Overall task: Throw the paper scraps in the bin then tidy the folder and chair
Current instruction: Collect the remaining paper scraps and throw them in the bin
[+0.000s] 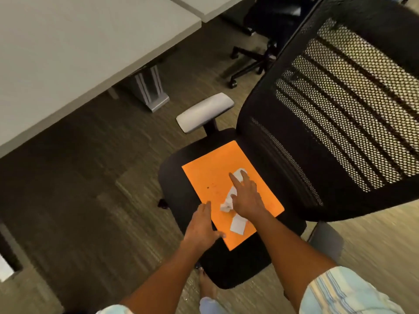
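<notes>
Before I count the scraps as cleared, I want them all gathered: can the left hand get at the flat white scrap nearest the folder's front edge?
Probably yes. The left hand rests on the folder's edge just beside that flat scrap. Only the right forearm passes close by it; nothing covers it.

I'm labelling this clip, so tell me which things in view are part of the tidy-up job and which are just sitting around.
Part of the job:
paper scraps on the folder
orange folder on the seat
black mesh chair
right hand over the scraps
left hand at the folder's edge

Just around:
grey desk
second chair behind

No bin in view.
</notes>
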{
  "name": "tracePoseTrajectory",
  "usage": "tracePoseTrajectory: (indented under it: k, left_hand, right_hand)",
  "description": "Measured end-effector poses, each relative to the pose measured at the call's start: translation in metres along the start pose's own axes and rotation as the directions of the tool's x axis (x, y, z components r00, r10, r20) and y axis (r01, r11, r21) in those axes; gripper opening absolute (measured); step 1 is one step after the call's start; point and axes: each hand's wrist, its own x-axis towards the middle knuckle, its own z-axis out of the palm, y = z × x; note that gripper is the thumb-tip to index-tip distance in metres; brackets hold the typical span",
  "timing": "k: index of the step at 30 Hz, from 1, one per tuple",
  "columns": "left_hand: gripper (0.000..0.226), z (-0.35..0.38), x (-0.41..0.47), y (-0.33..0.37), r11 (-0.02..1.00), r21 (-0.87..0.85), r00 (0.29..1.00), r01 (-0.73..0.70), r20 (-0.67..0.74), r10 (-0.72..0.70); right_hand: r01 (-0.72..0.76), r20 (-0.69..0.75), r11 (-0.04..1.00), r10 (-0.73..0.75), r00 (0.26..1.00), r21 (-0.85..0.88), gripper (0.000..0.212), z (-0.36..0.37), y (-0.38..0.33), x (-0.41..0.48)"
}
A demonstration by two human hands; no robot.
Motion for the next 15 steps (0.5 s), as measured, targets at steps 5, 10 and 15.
tracePoseTrajectory:
  k: [5, 10, 15]
  left_hand:
    - [0.133, 0.045, 0.025, 0.021, 0.995, 0.088, 0.998, 0.049, 0.038, -0.053]
    - [0.134, 0.065, 0.043, 0.035, 0.992, 0.082, 0.996, 0.093, -0.02, -0.091]
    - [0.127, 0.073, 0.058, 0.038, 0.989, 0.066, 0.991, 0.129, -0.033, -0.127]
  right_hand:
    - [0.018, 0.209, 0.998, -0.007, 0.978, -0.052, 0.101, -0.012, 0.044, 0.025]
    - [-0.002, 0.309, 0.996, 0.029, 0.951, -0.09, 0.123, -0.003, 0.056, 0.04]
    - [0.015, 0.307, 0.994, 0.02, 0.952, -0.112, 0.128, 0.016, 0.054, 0.052]
